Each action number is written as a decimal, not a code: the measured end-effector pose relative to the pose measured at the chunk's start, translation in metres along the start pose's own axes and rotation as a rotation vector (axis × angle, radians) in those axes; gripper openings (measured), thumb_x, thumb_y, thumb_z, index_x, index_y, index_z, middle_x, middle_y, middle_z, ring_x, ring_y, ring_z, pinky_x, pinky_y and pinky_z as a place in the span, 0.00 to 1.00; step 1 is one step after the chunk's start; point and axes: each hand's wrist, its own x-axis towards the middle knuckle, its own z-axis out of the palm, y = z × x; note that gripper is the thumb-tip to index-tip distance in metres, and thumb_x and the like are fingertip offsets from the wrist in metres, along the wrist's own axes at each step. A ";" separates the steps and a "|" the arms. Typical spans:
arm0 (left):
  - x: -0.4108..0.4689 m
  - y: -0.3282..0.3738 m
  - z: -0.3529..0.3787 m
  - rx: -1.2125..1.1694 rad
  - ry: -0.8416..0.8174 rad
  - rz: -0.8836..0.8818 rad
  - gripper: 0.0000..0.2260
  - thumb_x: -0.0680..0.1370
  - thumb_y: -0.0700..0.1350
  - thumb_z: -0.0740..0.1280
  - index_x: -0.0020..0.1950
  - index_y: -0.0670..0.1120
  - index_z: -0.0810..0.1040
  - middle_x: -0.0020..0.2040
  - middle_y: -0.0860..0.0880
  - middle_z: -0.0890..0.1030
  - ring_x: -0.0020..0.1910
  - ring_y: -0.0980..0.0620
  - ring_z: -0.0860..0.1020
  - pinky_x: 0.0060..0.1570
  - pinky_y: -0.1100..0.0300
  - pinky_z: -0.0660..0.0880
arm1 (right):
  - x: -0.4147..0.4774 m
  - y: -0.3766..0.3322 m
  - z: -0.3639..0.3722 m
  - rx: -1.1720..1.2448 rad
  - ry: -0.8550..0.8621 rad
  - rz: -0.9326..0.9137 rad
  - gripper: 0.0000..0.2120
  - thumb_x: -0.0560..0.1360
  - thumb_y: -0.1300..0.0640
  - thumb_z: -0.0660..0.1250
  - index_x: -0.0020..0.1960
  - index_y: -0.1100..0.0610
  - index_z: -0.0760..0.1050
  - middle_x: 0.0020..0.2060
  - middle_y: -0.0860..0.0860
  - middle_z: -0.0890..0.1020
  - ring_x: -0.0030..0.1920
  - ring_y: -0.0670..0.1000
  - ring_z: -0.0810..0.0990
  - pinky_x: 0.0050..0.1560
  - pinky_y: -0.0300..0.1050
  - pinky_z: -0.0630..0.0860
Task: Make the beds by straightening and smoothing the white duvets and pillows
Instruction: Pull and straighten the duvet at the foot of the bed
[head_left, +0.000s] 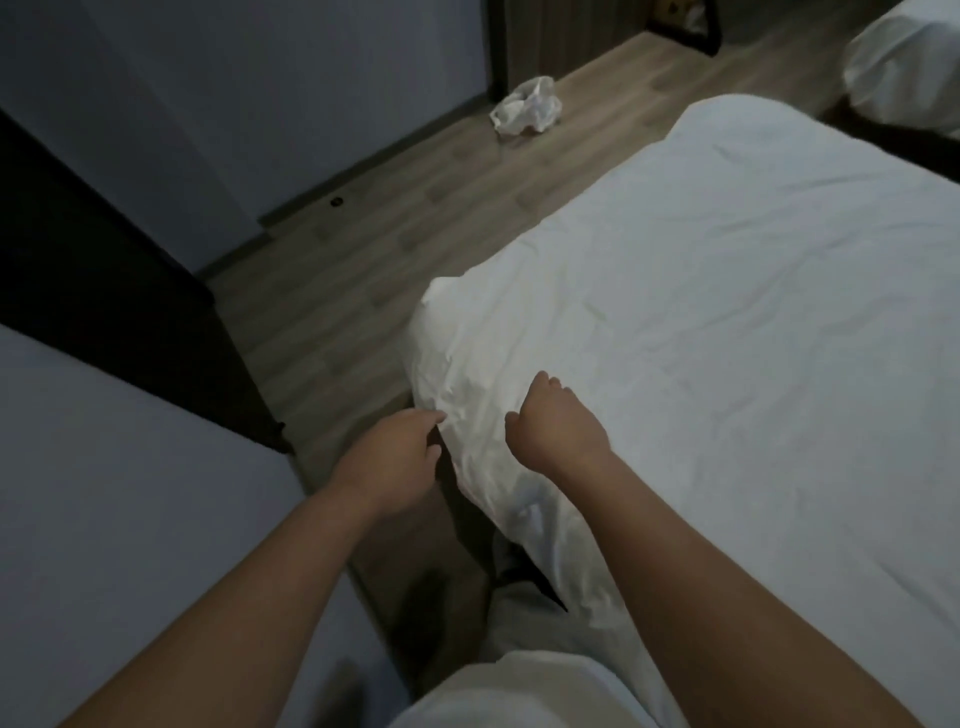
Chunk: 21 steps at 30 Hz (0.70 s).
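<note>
A white duvet (727, 322) covers the bed on the right and is creased, with a bulging corner near the middle of the view. My left hand (395, 457) pinches the duvet's hanging edge at that corner. My right hand (556, 421) lies on top of the duvet just right of the corner, fingers curled down into the cloth. A second bed with white bedding (904, 73) shows at the top right.
Wooden floor (374, 223) runs between the bed and the pale wall. A crumpled white plastic bag (527, 106) lies on the floor near a dark door frame. Another pale surface (104, 493) with a dark edge fills the lower left.
</note>
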 end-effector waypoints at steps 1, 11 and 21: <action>0.019 -0.005 -0.011 0.013 -0.023 0.000 0.21 0.82 0.45 0.64 0.76 0.47 0.70 0.75 0.48 0.72 0.72 0.49 0.70 0.73 0.60 0.63 | 0.020 -0.008 -0.005 0.005 -0.019 0.017 0.22 0.80 0.56 0.60 0.72 0.63 0.63 0.67 0.57 0.72 0.67 0.57 0.71 0.64 0.51 0.70; 0.197 -0.049 -0.118 0.045 -0.104 0.091 0.21 0.83 0.45 0.63 0.77 0.47 0.70 0.78 0.48 0.68 0.76 0.50 0.67 0.77 0.56 0.61 | 0.182 -0.096 -0.057 -0.054 -0.039 0.105 0.16 0.81 0.57 0.60 0.66 0.62 0.67 0.62 0.56 0.74 0.63 0.57 0.74 0.56 0.48 0.69; 0.379 -0.145 -0.220 0.154 -0.233 0.375 0.17 0.82 0.39 0.62 0.70 0.39 0.75 0.71 0.39 0.74 0.71 0.43 0.72 0.69 0.57 0.64 | 0.311 -0.206 -0.055 0.017 0.046 0.421 0.05 0.81 0.56 0.59 0.52 0.57 0.65 0.55 0.54 0.74 0.51 0.54 0.70 0.48 0.48 0.66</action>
